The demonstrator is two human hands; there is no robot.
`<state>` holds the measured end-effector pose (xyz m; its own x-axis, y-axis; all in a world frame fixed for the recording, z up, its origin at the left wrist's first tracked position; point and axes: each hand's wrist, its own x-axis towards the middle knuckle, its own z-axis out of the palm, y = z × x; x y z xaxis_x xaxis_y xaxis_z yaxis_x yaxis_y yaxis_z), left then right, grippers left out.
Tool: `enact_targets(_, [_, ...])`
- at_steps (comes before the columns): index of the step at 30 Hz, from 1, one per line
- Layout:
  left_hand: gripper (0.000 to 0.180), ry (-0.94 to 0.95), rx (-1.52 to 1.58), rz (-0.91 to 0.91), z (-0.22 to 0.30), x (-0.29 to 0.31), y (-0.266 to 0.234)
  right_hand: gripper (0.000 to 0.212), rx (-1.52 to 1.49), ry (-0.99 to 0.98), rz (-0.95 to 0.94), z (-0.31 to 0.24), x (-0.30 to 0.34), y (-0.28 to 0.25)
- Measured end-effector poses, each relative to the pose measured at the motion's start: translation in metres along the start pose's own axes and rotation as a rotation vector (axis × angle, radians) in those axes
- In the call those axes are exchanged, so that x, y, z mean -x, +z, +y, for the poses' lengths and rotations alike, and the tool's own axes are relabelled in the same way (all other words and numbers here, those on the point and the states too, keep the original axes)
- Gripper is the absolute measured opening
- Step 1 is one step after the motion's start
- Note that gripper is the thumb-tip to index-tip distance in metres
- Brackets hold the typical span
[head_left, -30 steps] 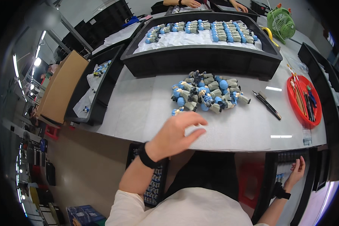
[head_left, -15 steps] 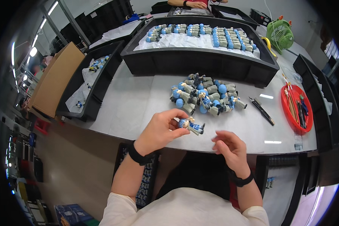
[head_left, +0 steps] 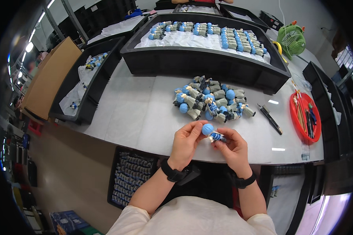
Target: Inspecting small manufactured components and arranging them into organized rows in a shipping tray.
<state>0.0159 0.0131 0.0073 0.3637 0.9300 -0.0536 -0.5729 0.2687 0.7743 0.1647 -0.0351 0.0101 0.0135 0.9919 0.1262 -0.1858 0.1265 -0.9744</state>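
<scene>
A small figurine (head_left: 212, 132) with a round blue head and a grey-blue body sits between both my hands, above the table's near edge. My left hand (head_left: 185, 141) pinches it at the blue head. My right hand (head_left: 234, 147) grips its body from the right. A heap of like figurines (head_left: 210, 99) lies on the white table (head_left: 137, 113) just beyond my hands.
A large black tray (head_left: 208, 62) with rows of figurines on white cloth stands at the back. A second black tray (head_left: 86, 84) is at the left beside a cardboard box (head_left: 47, 78). A black knife (head_left: 270, 118) and red dish (head_left: 306, 117) with tools lie at the right. A bin of figurines (head_left: 131, 180) sits under the table.
A second ago my left hand reached to the pile alone with my right hand low at my side. Both hands have since come together on one figurine near the table edge.
</scene>
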Motion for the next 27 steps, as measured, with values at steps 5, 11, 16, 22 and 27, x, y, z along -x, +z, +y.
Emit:
enact_targets(5, [0.03, 0.108, -0.159, -0.044, -0.006, 0.0023, 0.0001, 0.034, 0.012, -0.061, 0.067, 0.0023, 0.0008, 0.0005])
enact_targets(11, [0.033, 0.14, -0.2, -0.055, -0.004, 0.0024, -0.0007, 0.044, -0.046, -0.134, 0.048, 0.0006, -0.0003, -0.001])
enact_targets(16, [0.028, 0.202, -0.217, -0.084, -0.0056, 0.0051, 0.0026, 0.049, -0.092, -0.091, 0.065, 0.0008, -0.0003, -0.0023])
enact_targets(22, [0.016, 0.074, -0.262, -0.009, -0.0068, -0.0015, 0.0041, 0.061, -0.187, -0.172, 0.027, 0.0013, 0.002, -0.0056])
enact_targets(27, [0.018, 0.034, -0.247, 0.003, -0.0054, -0.002, 0.0057, 0.063, -0.208, -0.178, 0.013, 0.0014, 0.0023, -0.0057])
